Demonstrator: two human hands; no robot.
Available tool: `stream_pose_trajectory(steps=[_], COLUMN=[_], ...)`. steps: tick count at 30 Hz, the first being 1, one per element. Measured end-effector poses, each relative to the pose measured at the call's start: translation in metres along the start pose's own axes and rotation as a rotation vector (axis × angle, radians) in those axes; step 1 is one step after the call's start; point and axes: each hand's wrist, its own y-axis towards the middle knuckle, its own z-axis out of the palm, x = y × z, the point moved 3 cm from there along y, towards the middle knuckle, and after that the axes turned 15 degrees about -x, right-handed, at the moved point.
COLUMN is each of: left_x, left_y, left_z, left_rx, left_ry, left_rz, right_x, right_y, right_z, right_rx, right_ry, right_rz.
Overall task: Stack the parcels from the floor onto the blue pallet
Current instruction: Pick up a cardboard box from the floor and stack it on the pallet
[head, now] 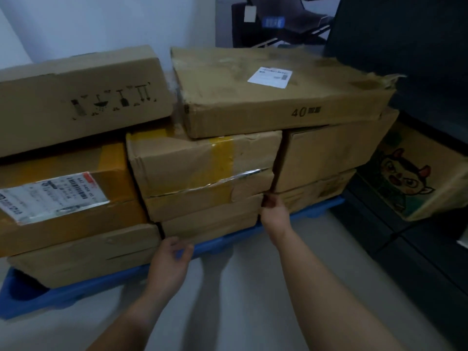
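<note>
Where the blue pallet (30,297) crosses the lower left of the frame, stacked parcels (278,97) cover it (brown cardboard, some labelled). At centre, the right hand (274,211) curls round the right end of the low middle parcel (210,224). The blurred left hand (172,259) sits at that parcel's lower left corner, and I cannot tell whether it grips.

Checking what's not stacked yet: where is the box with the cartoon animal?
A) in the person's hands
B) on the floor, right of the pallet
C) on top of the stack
B: the cartoon box stands off the blue pallet, on the floor to its right.
</note>
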Motion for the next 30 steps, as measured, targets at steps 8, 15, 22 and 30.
stream_pose_trajectory(steps=[8, 15, 22, 30], left_x=[-0.063, -0.106, -0.117, -0.119], left_y=[-0.022, -0.032, -0.024, -0.019], left_z=[0.078, 0.133, 0.159, 0.157], left_rx=[0.042, 0.015, -0.006, -0.036], left_ry=[-0.091, 0.146, 0.155, 0.149], left_rz=[-0.028, 0.5, 0.468, 0.453], right_x=[0.001, 0.003, -0.007, -0.014], right_y=[0.084, 0.171, 0.232, 0.25], right_z=[-0.097, -0.147, -0.158, -0.154], right_rx=[-0.114, -0.166, -0.041, -0.091], right_ry=[-0.051, 0.006, 0.081, 0.083], right_rz=[-0.057, -0.103, 0.007, 0.038])
